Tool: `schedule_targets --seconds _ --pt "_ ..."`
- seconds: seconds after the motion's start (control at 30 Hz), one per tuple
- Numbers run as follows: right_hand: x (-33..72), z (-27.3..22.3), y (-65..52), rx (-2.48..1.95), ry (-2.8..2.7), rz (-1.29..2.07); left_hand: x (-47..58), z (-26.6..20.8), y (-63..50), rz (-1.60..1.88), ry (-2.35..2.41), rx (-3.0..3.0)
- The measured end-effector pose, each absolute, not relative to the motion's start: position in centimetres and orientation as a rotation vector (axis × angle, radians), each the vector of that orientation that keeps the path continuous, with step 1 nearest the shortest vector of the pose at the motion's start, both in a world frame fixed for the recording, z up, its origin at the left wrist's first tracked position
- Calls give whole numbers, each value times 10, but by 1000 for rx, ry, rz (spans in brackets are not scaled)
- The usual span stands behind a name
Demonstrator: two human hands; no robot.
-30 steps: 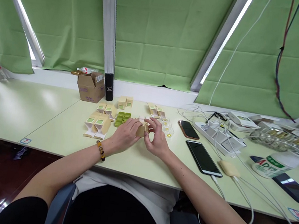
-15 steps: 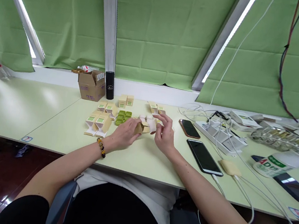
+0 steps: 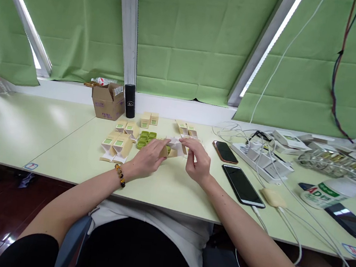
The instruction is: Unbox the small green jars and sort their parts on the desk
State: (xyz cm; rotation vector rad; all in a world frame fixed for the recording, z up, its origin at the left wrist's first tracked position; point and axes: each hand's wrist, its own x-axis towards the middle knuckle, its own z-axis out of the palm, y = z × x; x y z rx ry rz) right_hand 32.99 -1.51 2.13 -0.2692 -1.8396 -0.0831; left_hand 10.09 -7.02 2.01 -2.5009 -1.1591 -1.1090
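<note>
Between my hands is a small beige cardboard box [image 3: 178, 150] with a pale inside, its flaps raised. My left hand [image 3: 147, 156] grips its left side, with fingers closed over the edge. My right hand [image 3: 199, 162] is closed at the box's right side, index finger and thumb on a flap. A green tray of small cups [image 3: 144, 139] lies just beyond my left hand, partly covered by it. To the left stand several similar beige boxes with green labels [image 3: 118, 145]. Another pair of beige boxes [image 3: 186, 129] lies behind my right hand.
A brown carton [image 3: 108, 101] and a black cylinder [image 3: 130, 101] stand by the wall. Two more small boxes [image 3: 149, 120] are at the back. On the right lie a small phone [image 3: 225, 152], a larger phone [image 3: 243, 186], a power strip [image 3: 261, 163], cables and a white bottle [image 3: 331, 193].
My right hand has closed in on the box, its fingers curling and its index finger reaching left onto the flap. The flaps stand more upright. My left hand stays almost in place.
</note>
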Motion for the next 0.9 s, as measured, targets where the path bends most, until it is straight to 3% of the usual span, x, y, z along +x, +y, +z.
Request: schedule_targets --seconds 0.23,0.5,0.9 --pt "328 17 -15 -255 -1917 -200 101 20 -71 -1111 -1148 -2487" --pt "333 17 -9 -643 -1895 -320 99 18 -69 -1116 -1124 -2459" --pt "328 18 -17 -458 -1943 -204 99 17 -66 -1176 -1119 -2372"
